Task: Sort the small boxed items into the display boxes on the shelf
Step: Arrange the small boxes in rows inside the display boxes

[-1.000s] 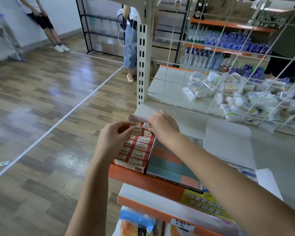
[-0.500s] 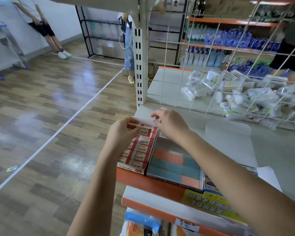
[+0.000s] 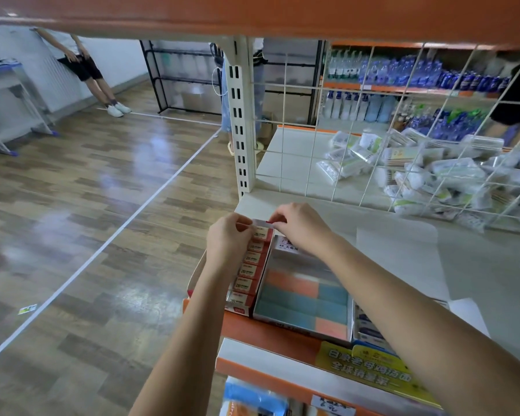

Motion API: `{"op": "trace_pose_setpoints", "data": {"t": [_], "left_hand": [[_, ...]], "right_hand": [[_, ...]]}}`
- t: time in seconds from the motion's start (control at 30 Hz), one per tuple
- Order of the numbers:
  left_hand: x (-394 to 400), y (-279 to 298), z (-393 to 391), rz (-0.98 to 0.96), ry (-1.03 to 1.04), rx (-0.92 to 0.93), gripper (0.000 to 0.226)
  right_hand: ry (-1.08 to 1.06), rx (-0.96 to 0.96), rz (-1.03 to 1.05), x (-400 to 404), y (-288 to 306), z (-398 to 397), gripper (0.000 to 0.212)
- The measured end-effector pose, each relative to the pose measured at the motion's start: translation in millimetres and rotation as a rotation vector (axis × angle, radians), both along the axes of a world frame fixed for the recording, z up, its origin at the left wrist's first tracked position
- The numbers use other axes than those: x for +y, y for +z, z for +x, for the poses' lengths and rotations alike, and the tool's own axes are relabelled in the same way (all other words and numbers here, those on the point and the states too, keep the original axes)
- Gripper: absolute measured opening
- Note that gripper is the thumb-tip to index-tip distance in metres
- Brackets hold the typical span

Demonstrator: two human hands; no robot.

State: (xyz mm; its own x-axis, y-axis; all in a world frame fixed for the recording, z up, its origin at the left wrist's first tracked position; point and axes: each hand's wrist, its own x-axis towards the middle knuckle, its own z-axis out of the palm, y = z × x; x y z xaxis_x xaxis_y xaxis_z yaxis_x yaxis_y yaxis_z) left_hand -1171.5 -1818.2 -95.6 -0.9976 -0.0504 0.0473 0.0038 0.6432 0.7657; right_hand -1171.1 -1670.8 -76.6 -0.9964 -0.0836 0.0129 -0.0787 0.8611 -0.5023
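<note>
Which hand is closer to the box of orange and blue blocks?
Right. The right hand is just past the far end of the box of orange and blue blocks; the left hand is across the red-and-white box row.

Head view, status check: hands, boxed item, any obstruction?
Left hand and right hand pinch one small boxed item at its ends, above the red display box. Nothing blocking.

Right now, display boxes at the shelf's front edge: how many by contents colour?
Red-and-white display box holding 2B boxed items: 1
Display box of orange and blue blocks: 1
Display box with blue-and-white packs, partly hidden by the right forearm: 1
Total: 3
Both hands, left and right, pinch one small boxed item over the red box's back end.
</note>
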Motion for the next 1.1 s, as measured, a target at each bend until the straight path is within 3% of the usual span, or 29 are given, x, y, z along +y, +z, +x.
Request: {"op": "trace_pose_setpoints", "data": {"t": [0.17,0.33,0.5,0.73,0.83,1.1], "left_hand": [[6,1,-1,-0.155,0.009,0.053,0.016],[18,18,1,-0.454,-0.017,0.143,0.019],[75,45,-6,-0.614,-0.285,0.16,0.029],[205,49,22,-0.79,-0.793,0.309,0.04],[269,54,46,-0.836,-0.891,0.386,0.042],[436,53,149,-0.747,-1.172,0.401,0.039]], "right_hand": [[-0.001,0.016,0.002,1,-1,-1,0.02],[0.064,0.016,0.081,13,1,2,0.025],[0.082,0.087,0.296,66,20,21,0.037],[-0.221,-0.056,0.337,197,34,97,0.049],[-0.366,-0.089,0.272,259,35,148,0.049],[-0.658,-0.174,0.283,404,25,288,0.045]]}}
